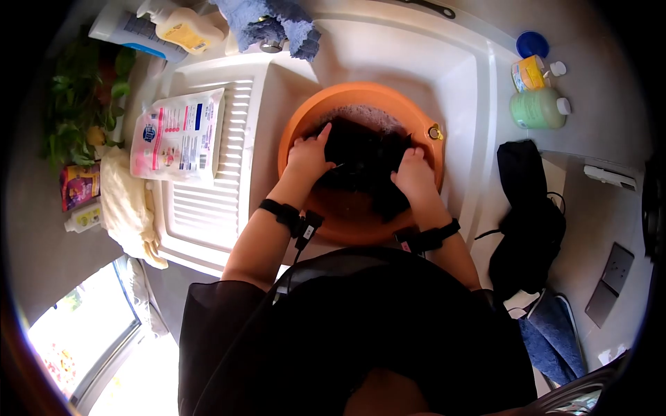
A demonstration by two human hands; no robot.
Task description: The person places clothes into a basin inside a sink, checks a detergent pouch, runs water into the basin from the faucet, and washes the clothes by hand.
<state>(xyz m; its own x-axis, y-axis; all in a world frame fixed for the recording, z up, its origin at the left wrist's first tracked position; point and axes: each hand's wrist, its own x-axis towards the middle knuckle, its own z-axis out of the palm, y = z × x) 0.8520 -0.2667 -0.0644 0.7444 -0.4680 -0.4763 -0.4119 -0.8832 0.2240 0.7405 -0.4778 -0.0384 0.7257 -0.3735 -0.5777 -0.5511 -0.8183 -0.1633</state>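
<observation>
A black cloth (pixel 364 156) lies bunched in an orange basin (pixel 319 98) with soapy water (pixel 371 116). On the cloth's left edge is my left hand (pixel 310 154), its index finger and thumb showing and its other fingers curled into the fabric. My right hand (pixel 415 173) grips the cloth's right side, its fingertips partly hidden by the folds. Each wrist wears a black strap with a small device. Much of the cloth's underside and the basin floor are out of sight.
The basin stands in a white sink (pixel 458 90) with a ribbed drainboard (pixel 208 208) at left, bearing a detergent pouch (pixel 177 135). A blue cloth (pixel 270 21) hangs over the tap. Bottles (pixel 538 109) line the right ledge; a plant (pixel 87 97) stands far left.
</observation>
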